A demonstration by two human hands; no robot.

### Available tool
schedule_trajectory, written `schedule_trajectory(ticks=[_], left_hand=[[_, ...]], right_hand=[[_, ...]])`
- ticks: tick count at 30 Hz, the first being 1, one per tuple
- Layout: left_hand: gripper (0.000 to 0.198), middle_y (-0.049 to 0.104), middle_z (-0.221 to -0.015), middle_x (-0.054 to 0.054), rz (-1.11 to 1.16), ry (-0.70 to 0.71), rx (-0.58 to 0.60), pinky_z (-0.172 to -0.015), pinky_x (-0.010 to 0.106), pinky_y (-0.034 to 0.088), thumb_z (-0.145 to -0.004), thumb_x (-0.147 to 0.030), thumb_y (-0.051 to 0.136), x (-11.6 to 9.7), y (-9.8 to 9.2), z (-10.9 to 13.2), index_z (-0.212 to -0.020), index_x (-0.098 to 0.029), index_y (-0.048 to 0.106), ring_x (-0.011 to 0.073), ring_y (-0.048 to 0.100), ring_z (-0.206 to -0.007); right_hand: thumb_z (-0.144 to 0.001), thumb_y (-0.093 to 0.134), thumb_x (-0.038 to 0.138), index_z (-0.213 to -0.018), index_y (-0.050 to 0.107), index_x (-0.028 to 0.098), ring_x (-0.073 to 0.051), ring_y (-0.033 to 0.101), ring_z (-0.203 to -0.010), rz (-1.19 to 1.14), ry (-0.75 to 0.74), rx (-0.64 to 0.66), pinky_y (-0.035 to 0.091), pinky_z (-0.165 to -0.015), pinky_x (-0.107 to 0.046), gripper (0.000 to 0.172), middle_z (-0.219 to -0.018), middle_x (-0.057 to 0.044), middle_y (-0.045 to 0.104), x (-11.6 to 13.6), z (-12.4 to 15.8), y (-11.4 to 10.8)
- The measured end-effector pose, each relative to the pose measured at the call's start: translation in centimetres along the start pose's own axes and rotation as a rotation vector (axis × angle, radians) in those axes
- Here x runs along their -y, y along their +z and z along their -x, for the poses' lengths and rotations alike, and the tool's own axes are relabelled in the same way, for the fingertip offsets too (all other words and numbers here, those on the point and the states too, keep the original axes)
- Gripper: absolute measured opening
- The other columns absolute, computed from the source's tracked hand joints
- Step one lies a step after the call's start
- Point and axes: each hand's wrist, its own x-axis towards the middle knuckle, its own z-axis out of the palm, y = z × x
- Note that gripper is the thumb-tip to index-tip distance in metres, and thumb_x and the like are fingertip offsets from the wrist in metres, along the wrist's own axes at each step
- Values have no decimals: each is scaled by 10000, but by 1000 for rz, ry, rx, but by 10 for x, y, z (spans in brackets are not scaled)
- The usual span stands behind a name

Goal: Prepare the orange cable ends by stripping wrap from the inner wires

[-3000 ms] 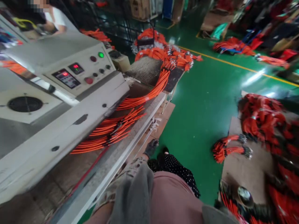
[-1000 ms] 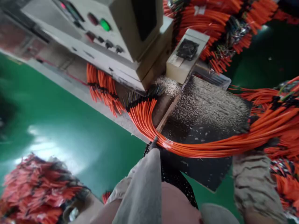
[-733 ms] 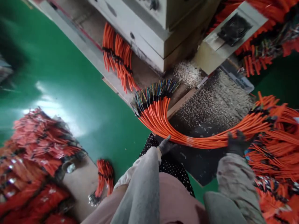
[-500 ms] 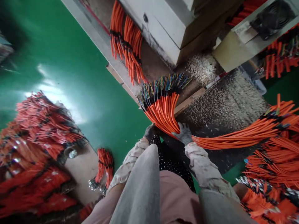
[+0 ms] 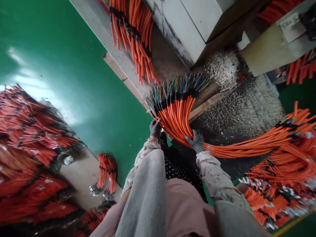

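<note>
Grip: your gloved left hand (image 5: 155,129) and right hand (image 5: 197,141) have drawn together, pinching the orange cable bundle (image 5: 175,115) (wire ends (image 5: 180,87) fanned upward) just off the bench edge (image 5: 118,62), its tail trailing right.

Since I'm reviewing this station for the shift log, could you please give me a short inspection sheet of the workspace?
Surface: dark board strewn with pale granules.
Job's things: orange cable bundle, black-banded, with multicoloured wire ends fanned out.
Clutter: heap of pale granules beside the board.
Hands: gloved left hand at the bundle's edge; gloved right hand against its cables. Grip cannot be told.
Cables: more orange bundles hang at the machine's ledge; another pile lies at right.
Surroundings: white machine housing, green floor, cardboard sheet bearing orange bundles.
</note>
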Motion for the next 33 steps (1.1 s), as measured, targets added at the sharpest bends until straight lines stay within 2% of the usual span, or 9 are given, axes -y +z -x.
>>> schedule_trajectory(ticks=[6,9,12,15,17,20,24,29,33], left_hand=[[449,608,-619,-74,-109,154,-102,-594,211,425,-461,-384,978,-2,2,-11,-665,-173,638,74,517,-595],[455,599,-633,-80,-63,149,-131,-609,206,421,-535,-434,957,1,1,-5,-688,-175,616,67,518,-599],[452,612,-668,-77,50,82,-112,-620,200,426,-566,-401,964,-2,3,-4,-735,-174,613,65,554,-615],[424,621,-664,-73,112,13,-66,-627,208,450,-580,-349,961,-8,5,-6,-726,-180,600,71,576,-605],[403,618,-643,-72,123,-8,-57,-622,219,462,-597,-323,953,-11,5,-7,-702,-186,589,76,569,-581],[371,654,-666,-51,124,-27,-55,-646,235,492,-648,-296,940,-12,3,-7,-689,-190,586,93,599,-609],[349,689,-715,-42,151,-51,-26,-675,233,515,-675,-289,933,-9,-2,-7,-717,-193,600,96,636,-652],[391,709,-741,-61,246,-63,-4,-687,228,529,-577,-311,988,-9,-4,-7,-746,-201,653,91,648,-663],[387,728,-786,-49,188,-3,-21,-716,233,527,-569,-342,997,-16,-2,-10,-788,-202,710,95,649,-697]], right_hand=[[-910,569,638,-1304,649,81,-378,616,-1113,-49,33,-23,502,-1030,-527,687,-1195,-231,671,1,4,-2],[-901,595,630,-1383,603,68,-376,588,-1166,-109,28,-141,483,-1049,-530,740,-1265,-239,646,21,6,-15],[-981,564,535,-1431,600,121,-360,531,-1259,-99,-46,-239,420,-1098,-517,612,-1370,-216,606,62,-7,-36],[-1062,492,381,-1380,665,190,-305,530,-1217,-69,-181,-90,374,-1082,-466,409,-1331,-151,642,115,-37,-52],[-1081,471,360,-1428,642,212,-299,501,-1231,-29,-225,24,346,-1069,-462,414,-1380,-131,625,148,-57,-52],[-1079,486,407,-1514,574,198,-328,444,-1254,11,-216,89,324,-1037,-477,491,-1467,-147,563,180,-74,-42],[-1094,456,394,-1502,601,218,-317,423,-1246,-17,-293,160,292,-1044,-476,468,-1454,-132,576,191,-74,-33],[-1103,433,366,-1490,611,208,-327,425,-1248,-8,-83,58,298,-1011,-482,455,-1457,-155,552,187,-87,-46],[-1096,434,344,-1464,616,189,-331,433,-1248,4,-69,35,305,-1008,-483,439,-1437,-165,557,196,-105,-49]])
